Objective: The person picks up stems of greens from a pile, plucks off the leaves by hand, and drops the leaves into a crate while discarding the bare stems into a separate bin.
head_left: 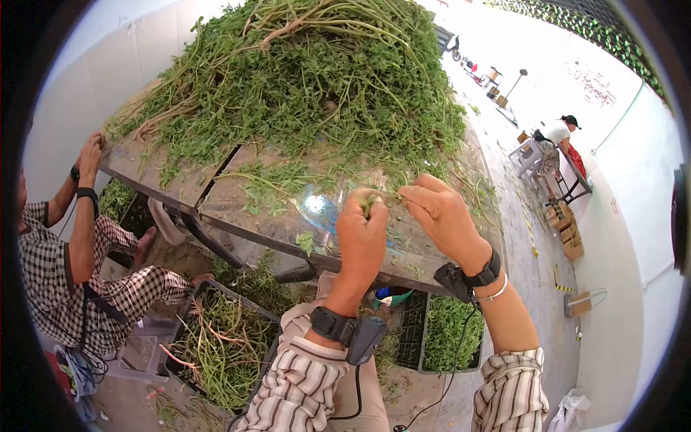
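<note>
Greens [309,93] lie heaped on the table [417,248] just beyond both hands. Between the hands, above the near edge, is a sprig [392,193]: the left hand [360,230] is curled closed around its thicker green part, thumb pressed against the fingers, while the right hand [443,216] makes a narrow pinch at the thin end. How firmly either one grips, I cannot tell, and most of the sprig is hidden by the left fingers.

A hard tug between the two hands could snap the stem unevenly or crush the green part, since the left thumb seems to bear right on it. If the left fingers loosen, pieces may fall past the near edge to the floor [518,302]. The cord [358,385] hanging below the left wrist could catch on the stem crate [248,304], lower and farther left, should that arm swing that way. Because the heap's fringe comes near the fingertips, loose strands could tangle with the sprig, and stray leaves [306,241] left of the left hand may be swept off by a careless forearm
</note>
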Demonstrator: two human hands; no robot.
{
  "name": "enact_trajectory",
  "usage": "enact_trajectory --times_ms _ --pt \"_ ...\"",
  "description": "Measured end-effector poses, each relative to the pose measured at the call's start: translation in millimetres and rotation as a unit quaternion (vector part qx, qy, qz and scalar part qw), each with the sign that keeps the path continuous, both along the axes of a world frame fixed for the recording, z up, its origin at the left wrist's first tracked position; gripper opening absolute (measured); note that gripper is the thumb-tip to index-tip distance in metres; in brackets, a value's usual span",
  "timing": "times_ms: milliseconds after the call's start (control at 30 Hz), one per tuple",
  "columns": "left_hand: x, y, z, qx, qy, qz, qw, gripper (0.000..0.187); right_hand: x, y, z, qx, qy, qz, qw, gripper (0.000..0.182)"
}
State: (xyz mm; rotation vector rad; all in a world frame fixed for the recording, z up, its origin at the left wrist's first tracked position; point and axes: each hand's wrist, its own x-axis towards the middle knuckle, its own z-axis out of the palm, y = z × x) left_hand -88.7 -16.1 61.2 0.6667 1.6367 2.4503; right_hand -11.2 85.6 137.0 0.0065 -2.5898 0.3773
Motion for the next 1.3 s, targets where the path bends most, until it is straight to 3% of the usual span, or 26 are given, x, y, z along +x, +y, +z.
enact_trajectory --times_ms 33,100,200,233,300,400,533,600,767,867,1000,1133,1200,1233,1300 --pt "-3 0 -3 0.000 0.000 -0.001 1.000 0.011 2 0 3 0.000 0.000 -0.001 1.000 0.015" --pt "-14 -1 -11 0.075 -0.160 -0.031 0.984 0.011 9 3 10 -0.087 -0.013 -0.046 0.995 0.015" --pt "-16 -10 -1 0.129 -0.233 -0.066 0.962 0.011 17 30 10 -0.141 0.020 -0.082 0.986 0.014" --pt "-15 -8 -2 0.130 -0.232 -0.068 0.962 0.011 20 37 9 -0.140 0.021 -0.084 0.986 0.014" --pt "-13 -5 -6 0.123 -0.229 -0.070 0.963 0.013 24 50 8 -0.336 0.028 -0.128 0.933 0.017" --pt "-6 -6 4 0.094 -0.267 -0.065 0.957 0.014 28 65 2 -0.400 0.078 -0.125 0.905 0.020" --pt "-11 -2 -7 0.121 -0.234 -0.078 0.962 0.015 34 84 1 -0.405 0.095 -0.134 0.900 0.021" --pt "-14 -3 -10 0.136 -0.225 -0.094 0.960 0.015 36 98 2 -0.338 0.126 -0.174 0.916 0.021" --pt "-15 -6 -7 0.120 -0.259 -0.071 0.956 0.015 49 146 -20 -0.360 0.160 -0.202 0.897 0.023" --pt "-16 -5 -10 0.152 -0.248 -0.075 0.954 0.013 66 152 -35 -0.383 -0.027 -0.250 0.889 0.035" --pt "-14 -4 -12 0.183 -0.268 -0.099 0.941 0.013 75 132 -35 -0.343 -0.042 -0.317 0.883 0.035" --pt "-10 -7 -6 0.200 -0.309 -0.108 0.924 0.014 69 133 -23 -0.310 -0.039 -0.311 0.898 0.033" --pt "-10 -8 -4 0.193 -0.312 -0.106 0.924 0.013 61 128 -19 -0.311 -0.159 -0.240 0.906 0.031" --pt "-10 -9 -3 0.188 -0.315 -0.103 0.925 0.013 58 127 -25 -0.310 -0.159 -0.239 0.906 0.031" --pt "-12 -10 -5 0.188 -0.320 -0.108 0.922 0.013 54 120 -42 -0.063 -0.182 -0.170 0.966 0.033"
